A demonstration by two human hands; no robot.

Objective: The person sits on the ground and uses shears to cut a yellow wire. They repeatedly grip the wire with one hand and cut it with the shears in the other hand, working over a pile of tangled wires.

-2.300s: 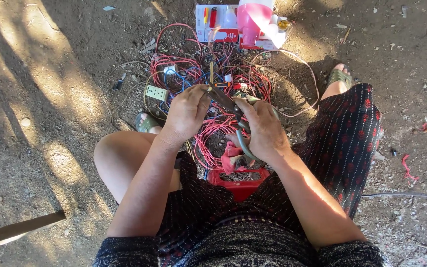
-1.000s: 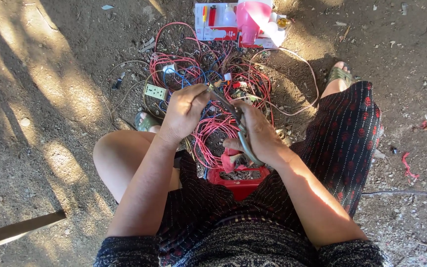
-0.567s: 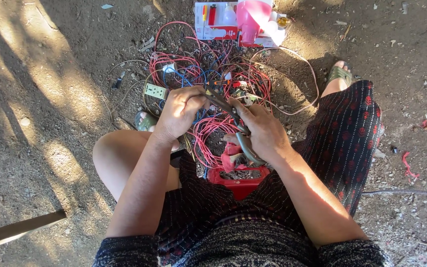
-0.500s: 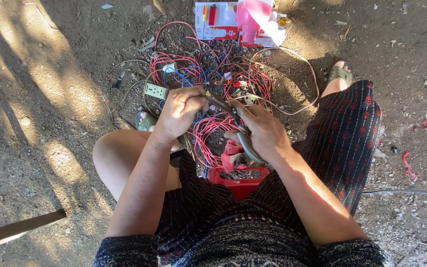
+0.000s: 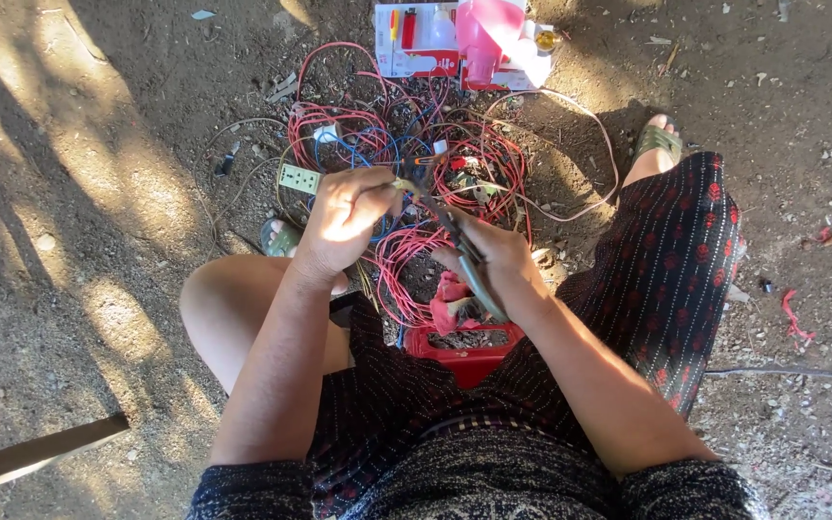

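Head view: left hand (image 5: 347, 217) pinching thin wire (image 5: 399, 183) end; right hand (image 5: 498, 258) clamping pliers (image 5: 462, 252) handles. Wire seeming light, floppy; gripping close to cut point steadying it.

sleeves (image 5: 243, 486): dark, short, patterned | skirt (image 5: 671, 260): black, red dots | sandals (image 5: 657, 143): green
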